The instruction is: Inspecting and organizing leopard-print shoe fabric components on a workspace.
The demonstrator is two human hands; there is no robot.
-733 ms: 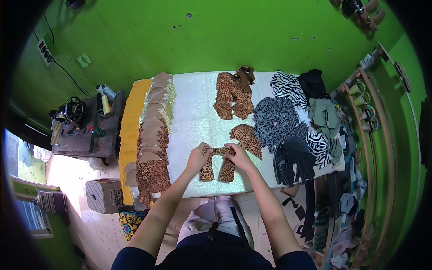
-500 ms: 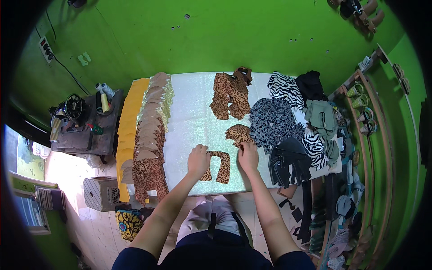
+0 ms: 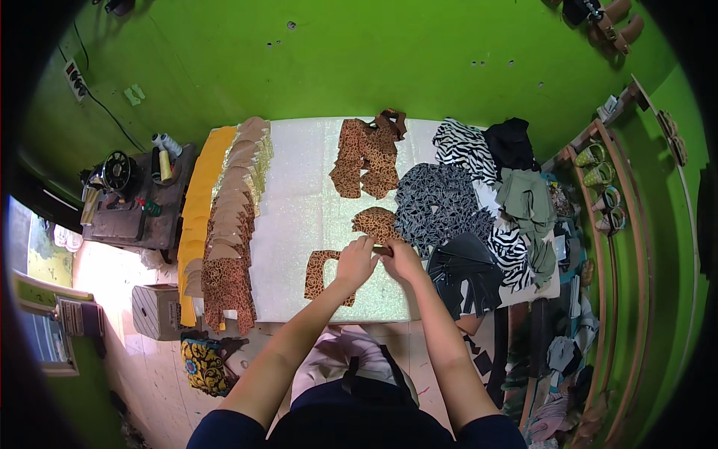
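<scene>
My left hand [image 3: 357, 262] and my right hand [image 3: 402, 260] meet over the near middle of the table, both with fingers closed. Between their fingertips is a small dark brown piece [image 3: 382, 251], seen almost edge-on; the fingers hide most of it. Just beyond lies a small pile of rounded leopard-print pieces [image 3: 374, 221]. A U-shaped leopard-print cut piece [image 3: 319, 274] lies flat to the left of my left hand, which partly covers it. Farther back are stacked leopard-print pieces [image 3: 351, 153].
Overlapping tan and leopard-print pieces [image 3: 228, 254] line the table's left side beside yellow material [image 3: 198, 194]. To the right are a dark patterned heap [image 3: 434, 206], black pieces [image 3: 464, 269], zebra-print cloth [image 3: 467, 146] and green cloth [image 3: 527, 202]. A sewing machine [image 3: 120, 176] stands left.
My hands have come together, the left moving right off the U-shaped piece. A small brown piece is now between them. The view has shifted slightly.
</scene>
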